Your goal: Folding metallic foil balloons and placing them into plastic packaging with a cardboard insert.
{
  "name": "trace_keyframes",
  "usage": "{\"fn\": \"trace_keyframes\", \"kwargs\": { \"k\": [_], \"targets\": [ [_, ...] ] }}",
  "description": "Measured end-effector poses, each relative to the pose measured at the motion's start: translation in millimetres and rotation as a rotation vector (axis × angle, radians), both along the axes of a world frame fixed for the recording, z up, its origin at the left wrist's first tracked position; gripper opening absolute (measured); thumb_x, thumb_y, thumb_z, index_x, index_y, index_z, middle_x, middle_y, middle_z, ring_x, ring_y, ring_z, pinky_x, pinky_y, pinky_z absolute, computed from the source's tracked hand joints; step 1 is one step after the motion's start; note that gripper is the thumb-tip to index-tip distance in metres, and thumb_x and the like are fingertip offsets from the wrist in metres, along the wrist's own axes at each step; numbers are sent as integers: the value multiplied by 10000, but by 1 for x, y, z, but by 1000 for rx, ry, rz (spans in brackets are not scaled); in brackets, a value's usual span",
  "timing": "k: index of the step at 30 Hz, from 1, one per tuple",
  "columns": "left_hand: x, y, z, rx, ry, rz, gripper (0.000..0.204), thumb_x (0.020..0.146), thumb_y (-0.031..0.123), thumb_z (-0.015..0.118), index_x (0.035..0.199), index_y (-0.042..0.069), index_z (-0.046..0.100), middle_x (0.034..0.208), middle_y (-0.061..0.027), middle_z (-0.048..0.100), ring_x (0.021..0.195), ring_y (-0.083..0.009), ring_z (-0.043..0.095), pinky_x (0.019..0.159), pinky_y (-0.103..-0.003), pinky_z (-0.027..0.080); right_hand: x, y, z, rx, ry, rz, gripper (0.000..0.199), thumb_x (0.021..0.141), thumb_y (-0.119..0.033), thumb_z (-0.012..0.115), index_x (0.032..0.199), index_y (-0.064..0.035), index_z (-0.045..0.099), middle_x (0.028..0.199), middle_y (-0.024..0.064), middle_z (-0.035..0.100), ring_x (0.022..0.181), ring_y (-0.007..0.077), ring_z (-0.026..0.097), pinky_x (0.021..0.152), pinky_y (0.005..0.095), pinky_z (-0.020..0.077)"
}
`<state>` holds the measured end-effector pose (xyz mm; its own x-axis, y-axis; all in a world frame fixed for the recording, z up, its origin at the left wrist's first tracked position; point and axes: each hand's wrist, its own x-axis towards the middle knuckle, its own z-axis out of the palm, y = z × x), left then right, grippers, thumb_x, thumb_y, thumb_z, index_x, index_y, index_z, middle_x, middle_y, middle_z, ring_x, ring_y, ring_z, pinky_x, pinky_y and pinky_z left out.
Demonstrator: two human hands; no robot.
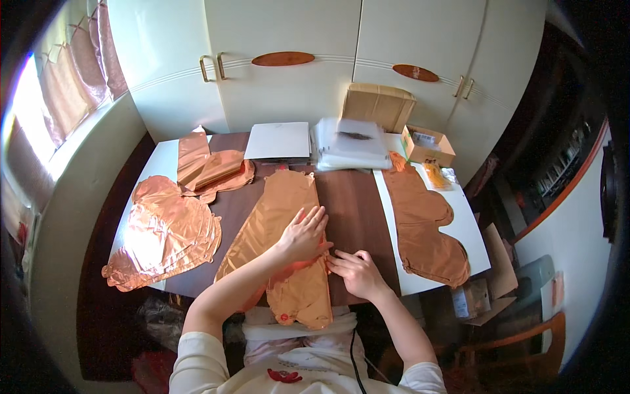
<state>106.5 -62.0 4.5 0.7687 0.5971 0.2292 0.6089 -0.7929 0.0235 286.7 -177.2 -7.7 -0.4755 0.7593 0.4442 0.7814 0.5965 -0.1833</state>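
Observation:
A copper-coloured foil balloon (282, 203), flat and partly folded over, lies in front of me across the middle of the table. Its near end hangs to the table's front edge. My left hand (305, 233) rests flat on its upper surface, fingers stretched out away from me. Close by, my right hand (357, 274) is at the foil's right edge, with bent fingers closed on that edge; the fingertips are partly hidden. Another flat foil balloon with a wavy outline (174, 230) lies at the left. To the right is a numeral-shaped copper foil balloon (426, 226).
Folded copper foil (213, 171) sits at the back left. Along the back stand a white box (279, 140), a stack of clear plastic bags (351, 144) and an open cardboard box (428, 146). A small yellow packet (434, 175) lies nearby. A wooden chair (554, 341) stands at the right.

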Motion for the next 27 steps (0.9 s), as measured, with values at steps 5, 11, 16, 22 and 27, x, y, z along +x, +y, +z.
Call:
{"fn": "trace_keyframes", "kwargs": {
  "k": [5,11,16,22,27],
  "targets": [
    [-5,-4,3,-58,69,18,725,841,524,470,1314,-19,393,1409,-167,334,1328,-269,283,1085,-465,199,0,0,1,6,8,-6,283,763,-46,514,990,-103,673,1097,15,641,1084,166,562,825,345,384],
    [-14,-19,-2,1,104,-74,592,848,390,494,1293,6,424,1387,-158,363,1310,-266,317,1063,-531,206,0,1,2,17,-16,2,284,754,-58,522,992,-99,672,1106,10,636,1079,176,562,826,348,387],
    [-9,-16,-1,-27,78,-15,581,858,405,489,1286,15,435,1373,-137,390,1296,-256,338,1050,-540,229,-1,0,4,11,0,0,259,772,-53,513,960,-101,684,1075,21,648,1081,170,557,831,351,389],
    [-3,-1,7,-36,62,55,610,854,456,488,1277,17,449,1355,-115,419,1292,-238,344,1047,-554,227,0,0,-1,26,-15,0,274,747,-59,527,973,-103,676,1094,18,640,1071,175,562,815,343,390],
    [4,29,7,-92,121,121,700,808,551,500,1273,29,461,1351,-85,433,1304,-226,320,1063,-567,168,-1,0,0,28,-5,7,269,754,-61,526,971,-107,678,1089,18,642,1071,171,562,816,341,386]
  ]
}}
